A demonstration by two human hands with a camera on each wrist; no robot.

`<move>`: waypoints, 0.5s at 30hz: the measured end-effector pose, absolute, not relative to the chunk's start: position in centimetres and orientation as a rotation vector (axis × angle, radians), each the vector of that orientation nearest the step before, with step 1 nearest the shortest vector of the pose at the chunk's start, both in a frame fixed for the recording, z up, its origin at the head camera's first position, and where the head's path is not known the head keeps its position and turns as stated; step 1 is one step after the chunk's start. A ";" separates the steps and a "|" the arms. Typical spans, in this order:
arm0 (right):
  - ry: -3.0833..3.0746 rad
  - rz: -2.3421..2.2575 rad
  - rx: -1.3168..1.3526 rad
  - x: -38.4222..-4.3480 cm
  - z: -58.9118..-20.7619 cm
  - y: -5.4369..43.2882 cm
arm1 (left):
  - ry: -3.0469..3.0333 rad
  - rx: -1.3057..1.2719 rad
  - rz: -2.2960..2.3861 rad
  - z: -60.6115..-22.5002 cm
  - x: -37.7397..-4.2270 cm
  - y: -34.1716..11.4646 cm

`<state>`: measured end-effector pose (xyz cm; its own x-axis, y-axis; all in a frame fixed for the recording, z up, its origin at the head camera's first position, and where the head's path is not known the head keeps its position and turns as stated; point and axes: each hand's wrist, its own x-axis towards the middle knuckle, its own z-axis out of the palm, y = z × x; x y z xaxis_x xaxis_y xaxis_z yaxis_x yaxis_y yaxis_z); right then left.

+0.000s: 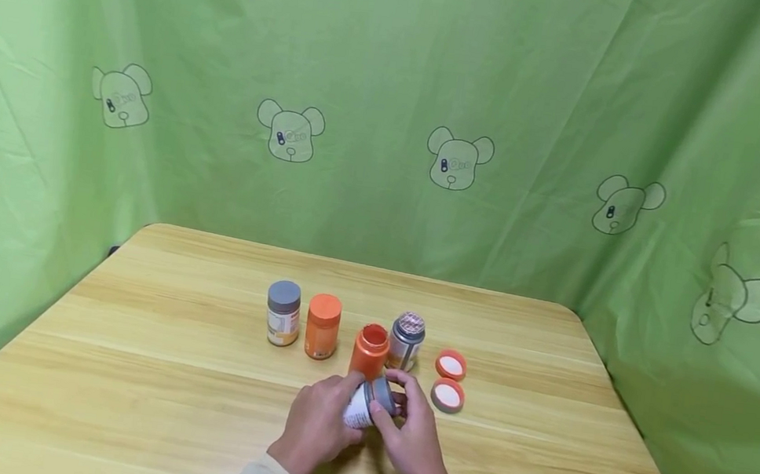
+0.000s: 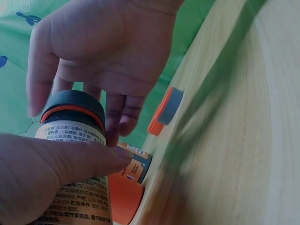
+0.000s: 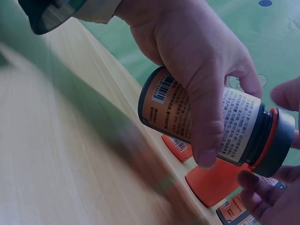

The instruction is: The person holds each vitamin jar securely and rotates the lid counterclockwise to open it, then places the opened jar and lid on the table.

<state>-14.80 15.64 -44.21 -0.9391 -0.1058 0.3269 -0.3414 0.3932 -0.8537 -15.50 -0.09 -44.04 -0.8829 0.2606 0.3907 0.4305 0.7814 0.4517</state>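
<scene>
My left hand [image 1: 317, 423] grips a grey-capped supplement bottle [image 1: 357, 410] around its label, tilted with its top to the right. Its thumb lies across the printed label in the left wrist view. Fingers of my right hand [image 1: 415, 439] curl about the grey cap [image 3: 279, 143], thumb on the near side. An orange inner rim shows at the cap's lower edge, and the cap sits slightly up from the dark neck. Just beyond the hands stand an uncapped orange bottle [image 1: 370, 353] and an uncapped grey bottle [image 1: 406, 341] with a patterned seal on its mouth.
A capped grey bottle [image 1: 283, 314] and a capped orange bottle [image 1: 322, 326] stand upright to the left. Two removed caps, an orange cap [image 1: 451, 365] and a grey-sided cap [image 1: 448, 396], lie inside up at right on the wooden table [image 1: 157, 368]. A green curtain [image 1: 375, 47] surrounds it.
</scene>
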 end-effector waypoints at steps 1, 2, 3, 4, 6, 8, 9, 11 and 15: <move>-2.439 1.550 0.399 -14.8 -44.2 15.7 | -2.668 -0.534 -0.786 -44.1 -15.5 -0.1; -2.448 1.537 0.387 -14.8 -44.2 15.7 | -2.670 -0.536 -0.788 -44.1 -15.5 -0.1; -2.460 1.525 0.369 -14.8 -44.2 15.7 | -2.671 -0.537 -0.789 -44.1 -15.5 0.0; -2.470 1.518 0.352 -14.8 -44.2 15.7 | -2.674 -0.537 -0.792 -44.1 -15.5 0.0; -2.485 1.522 0.318 -14.9 -44.1 15.6 | -2.678 -0.536 -0.797 -44.1 -15.5 0.0; -2.492 1.539 0.287 -14.9 -44.1 15.6 | -2.685 -0.536 -0.802 -44.1 -15.5 0.0; -2.493 1.542 0.284 -14.9 -44.1 15.6 | -2.687 -0.536 -0.805 -44.1 -15.5 0.0; -2.479 1.558 0.300 -15.0 -44.2 15.6 | -2.690 -0.536 -0.807 -44.1 -15.5 0.0; -2.458 1.552 0.366 -14.9 -44.2 15.7 | -2.683 -0.537 -0.801 -44.1 -15.5 0.0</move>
